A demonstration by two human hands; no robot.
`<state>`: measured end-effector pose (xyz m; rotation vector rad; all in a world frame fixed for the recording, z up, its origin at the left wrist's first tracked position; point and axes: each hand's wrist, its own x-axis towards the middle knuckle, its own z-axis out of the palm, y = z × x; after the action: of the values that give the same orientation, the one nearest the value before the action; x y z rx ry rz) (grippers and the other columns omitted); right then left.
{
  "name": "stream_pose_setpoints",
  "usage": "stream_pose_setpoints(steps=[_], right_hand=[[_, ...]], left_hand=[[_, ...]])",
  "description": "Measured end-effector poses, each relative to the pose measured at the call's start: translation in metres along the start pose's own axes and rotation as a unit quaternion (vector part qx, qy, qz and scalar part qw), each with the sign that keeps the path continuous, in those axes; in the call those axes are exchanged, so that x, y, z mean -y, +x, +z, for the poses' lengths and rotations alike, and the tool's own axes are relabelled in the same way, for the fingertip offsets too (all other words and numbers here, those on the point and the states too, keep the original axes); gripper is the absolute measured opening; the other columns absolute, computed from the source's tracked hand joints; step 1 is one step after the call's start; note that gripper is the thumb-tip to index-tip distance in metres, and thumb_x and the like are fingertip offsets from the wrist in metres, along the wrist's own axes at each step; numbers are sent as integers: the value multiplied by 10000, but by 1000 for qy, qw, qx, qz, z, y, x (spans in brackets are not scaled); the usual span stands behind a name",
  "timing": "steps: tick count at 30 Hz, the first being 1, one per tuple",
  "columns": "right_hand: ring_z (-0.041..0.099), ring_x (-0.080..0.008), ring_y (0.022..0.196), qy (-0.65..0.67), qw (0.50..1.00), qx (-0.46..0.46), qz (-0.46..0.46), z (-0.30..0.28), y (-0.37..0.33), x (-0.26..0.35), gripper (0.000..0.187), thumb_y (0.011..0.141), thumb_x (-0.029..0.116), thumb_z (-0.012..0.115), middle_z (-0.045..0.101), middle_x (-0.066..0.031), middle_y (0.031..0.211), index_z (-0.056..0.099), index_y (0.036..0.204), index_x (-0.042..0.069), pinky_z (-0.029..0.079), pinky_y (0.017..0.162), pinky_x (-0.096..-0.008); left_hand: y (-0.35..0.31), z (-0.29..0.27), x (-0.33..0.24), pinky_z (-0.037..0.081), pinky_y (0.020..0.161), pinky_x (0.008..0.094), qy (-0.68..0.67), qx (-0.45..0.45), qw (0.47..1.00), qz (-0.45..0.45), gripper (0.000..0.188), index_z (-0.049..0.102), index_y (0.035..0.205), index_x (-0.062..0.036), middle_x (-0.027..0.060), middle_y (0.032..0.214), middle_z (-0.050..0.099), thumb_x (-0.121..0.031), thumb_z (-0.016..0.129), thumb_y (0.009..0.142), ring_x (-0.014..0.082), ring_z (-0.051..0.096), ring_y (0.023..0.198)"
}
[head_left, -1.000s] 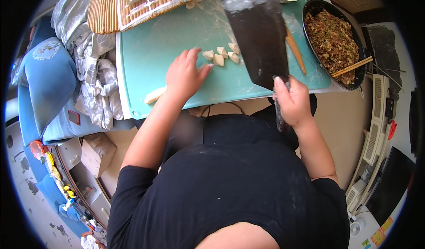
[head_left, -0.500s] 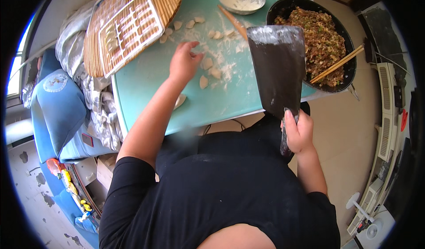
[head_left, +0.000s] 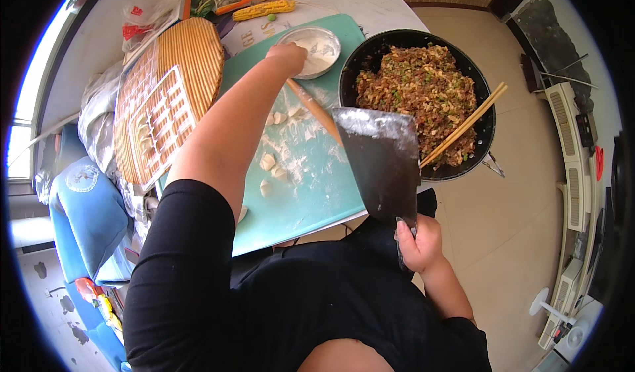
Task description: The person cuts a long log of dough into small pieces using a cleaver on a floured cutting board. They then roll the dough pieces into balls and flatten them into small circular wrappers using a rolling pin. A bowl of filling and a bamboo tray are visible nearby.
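Dough pieces [head_left: 272, 163] are lying cut and floury on the green mat [head_left: 311, 200], not yet rolled flat. Left hand [head_left: 289, 54] is dipping closed fingers into the flour bowl [head_left: 311, 49] beyond them. Right hand [head_left: 418, 243] is gripping the cleaver [head_left: 380, 163] tight, blade up beside the filling pan [head_left: 417, 97].

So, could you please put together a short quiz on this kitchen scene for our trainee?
1. True or false: the right hand holds a cleaver.
2. Where does the left hand reach? A) the flour bowl B) the corn cob C) the pan
3. Fill in: the chopsticks rest on the ____ of filling.

Key: 1 true; 2 A; 3 pan
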<state>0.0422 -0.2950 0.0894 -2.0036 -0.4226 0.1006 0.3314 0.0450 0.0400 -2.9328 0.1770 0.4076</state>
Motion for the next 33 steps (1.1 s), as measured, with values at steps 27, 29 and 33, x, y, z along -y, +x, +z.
stream_pose_setpoints(steps=[27, 29, 33], right_hand=[[466, -249, 463, 42, 999, 15, 4, 20, -6, -1, 195, 868, 113, 537, 474, -101, 551, 524, 700, 16, 379, 475, -329], [464, -247, 461, 40, 999, 14, 6, 21, -7, 2, 200, 868, 118, 538, 473, -99, 548, 524, 698, 15, 379, 475, -328], [469, -253, 461, 26, 1000, 16, 3, 20, -9, 3, 196, 870, 120, 539, 477, -103, 549, 530, 704, 15, 381, 475, -329]], left_hand=[[-178, 81, 25, 255, 1090, 450, -219, -139, 965, 36, 619, 337, 1393, -178, 97, 1490, 242, -212, 613, 840, 322, 267, 1348], [-164, 84, 11, 261, 1083, 445, -174, -154, 972, 33, 534, 397, 1356, -160, 117, 1463, 293, -284, 567, 866, 333, 306, 1323], [-163, 90, 14, 265, 1074, 445, -125, -145, 980, -60, 463, 468, 1303, -133, 160, 1423, 348, -340, 507, 890, 339, 364, 1281]])
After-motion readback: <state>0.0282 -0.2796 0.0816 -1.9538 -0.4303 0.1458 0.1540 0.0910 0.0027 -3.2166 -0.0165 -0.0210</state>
